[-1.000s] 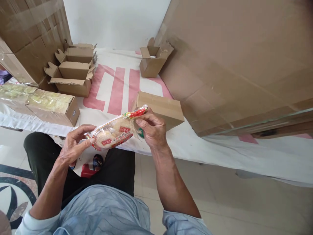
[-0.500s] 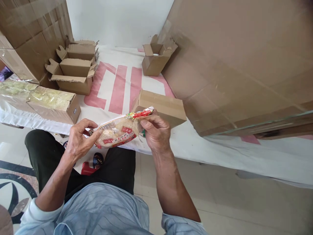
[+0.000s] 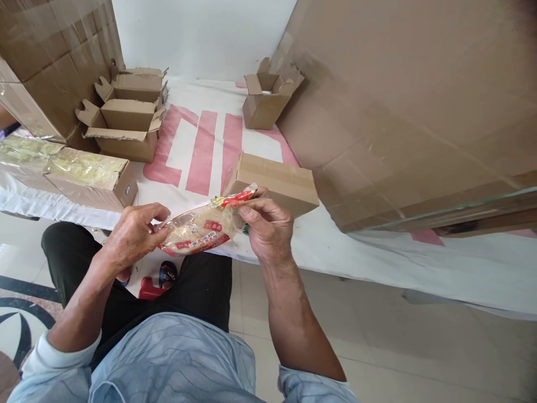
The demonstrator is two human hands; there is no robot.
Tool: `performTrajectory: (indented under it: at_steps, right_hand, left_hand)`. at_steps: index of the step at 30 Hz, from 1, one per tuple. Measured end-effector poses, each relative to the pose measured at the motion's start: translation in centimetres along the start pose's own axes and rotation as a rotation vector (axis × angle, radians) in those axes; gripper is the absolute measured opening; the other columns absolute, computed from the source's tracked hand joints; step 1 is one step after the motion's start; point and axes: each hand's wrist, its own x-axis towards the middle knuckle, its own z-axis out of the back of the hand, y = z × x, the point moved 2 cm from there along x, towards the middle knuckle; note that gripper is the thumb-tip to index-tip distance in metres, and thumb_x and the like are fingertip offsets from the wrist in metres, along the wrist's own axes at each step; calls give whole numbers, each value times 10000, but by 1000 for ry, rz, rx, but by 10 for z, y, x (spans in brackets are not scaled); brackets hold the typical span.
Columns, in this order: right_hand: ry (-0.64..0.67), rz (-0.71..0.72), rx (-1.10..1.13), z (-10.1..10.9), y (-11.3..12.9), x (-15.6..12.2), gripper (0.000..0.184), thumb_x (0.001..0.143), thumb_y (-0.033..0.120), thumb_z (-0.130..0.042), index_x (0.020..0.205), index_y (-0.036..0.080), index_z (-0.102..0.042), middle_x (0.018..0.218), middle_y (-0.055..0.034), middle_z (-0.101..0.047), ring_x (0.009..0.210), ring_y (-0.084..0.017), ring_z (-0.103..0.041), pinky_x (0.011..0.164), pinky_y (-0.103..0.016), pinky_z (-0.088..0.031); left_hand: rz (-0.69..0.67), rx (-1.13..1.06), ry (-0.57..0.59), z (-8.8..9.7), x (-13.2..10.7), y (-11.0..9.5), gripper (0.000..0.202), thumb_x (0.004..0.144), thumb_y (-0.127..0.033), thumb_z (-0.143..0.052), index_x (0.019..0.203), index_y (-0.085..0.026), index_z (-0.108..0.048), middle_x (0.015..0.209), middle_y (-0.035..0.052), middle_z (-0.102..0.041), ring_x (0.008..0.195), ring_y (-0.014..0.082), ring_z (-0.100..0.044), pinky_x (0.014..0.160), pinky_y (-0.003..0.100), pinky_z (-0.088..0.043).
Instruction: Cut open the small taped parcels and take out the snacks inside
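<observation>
Both my hands hold a clear snack packet (image 3: 200,229) with red labels and pale round cakes inside, just above my lap. My left hand (image 3: 133,232) pinches the packet's left end with thumb and fingers. My right hand (image 3: 265,225) grips its right end, by the red crimped seal. Right behind the packet sits a closed small cardboard box (image 3: 274,181) on the white and red cloth (image 3: 201,148).
Open small cartons (image 3: 126,120) stand at the back left, another open carton (image 3: 265,96) at the back centre. A long box of wrapped goods (image 3: 79,176) lies at left. A huge cardboard box (image 3: 411,106) fills the right. Red object (image 3: 147,289) on the floor between my legs.
The packet has shifted slightly right and a little up while my fingers readjusted on its ends; my left hand closed in on its left end.
</observation>
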Motion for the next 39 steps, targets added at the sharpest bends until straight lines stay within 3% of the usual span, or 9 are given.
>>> performTrajectory:
  at_steps: [4,9,14,19,24,31,34,36,39]
  right_hand:
    - [0,1,19,-2,0,-1,237,890,568,-952,872,339,-890,1042,-46,-757,1068,-262,-755,1046,-507,-644]
    - [-50,-34,13,-2,2,2,283,845,598,-961,798,338,-858,941,-43,-773,1071,-279,-741,1034,-511,-641]
    - [-74,-53,110,-2,7,6,222,839,494,-971,759,334,-839,851,-7,-778,1014,-236,-739,1002,-455,-641]
    - [-109,-141,185,1,6,11,287,791,508,-1012,765,306,-809,847,9,-792,894,-212,-773,878,-404,-669]
    - [-122,-206,206,1,-3,19,350,759,546,-1025,790,297,-780,814,10,-788,844,-217,-790,800,-378,-680]
    - [-185,-285,116,8,-34,23,393,781,594,-963,856,266,-760,838,1,-797,777,-203,-768,771,-380,-686]
    - [-122,-302,-36,12,-41,16,385,835,619,-879,861,253,-762,775,4,-748,705,-191,-713,716,-368,-662]
    - [-92,-264,-154,16,-36,10,352,875,601,-827,886,253,-780,793,-4,-745,715,-200,-712,711,-377,-654]
    - [-142,-53,-364,25,-14,9,285,939,547,-767,937,265,-806,921,-42,-783,845,-236,-748,793,-409,-660]
  left_hand:
    - [-32,52,63,2,-2,1,99,905,-176,-686,980,-215,-736,862,-5,-786,697,146,-705,684,255,-514]
    - [-134,51,-41,6,-4,0,127,966,-131,-589,977,-220,-678,789,-35,-716,660,120,-638,673,252,-471]
    - [-185,-27,-83,11,-3,2,165,1001,-161,-591,966,-207,-746,833,-13,-781,703,124,-684,721,245,-518]
    - [-122,-46,-6,12,0,11,266,940,-152,-596,969,-201,-856,912,36,-875,799,181,-804,771,271,-580]
    - [-44,-103,-31,5,3,20,298,863,-156,-604,941,-200,-888,922,56,-889,821,203,-818,814,299,-624]
    - [232,-180,-310,14,-13,35,214,804,-286,-669,803,-216,-870,773,34,-822,690,175,-716,627,257,-548]
    - [346,-178,-425,19,-23,43,189,769,-321,-710,786,-229,-874,737,24,-795,642,162,-662,560,236,-510]
    - [383,-189,-452,18,-24,47,178,741,-322,-726,778,-235,-876,733,19,-791,632,157,-651,542,226,-506]
    - [400,-232,-451,12,-19,50,165,720,-325,-743,765,-236,-875,730,20,-791,632,158,-657,538,225,-516]
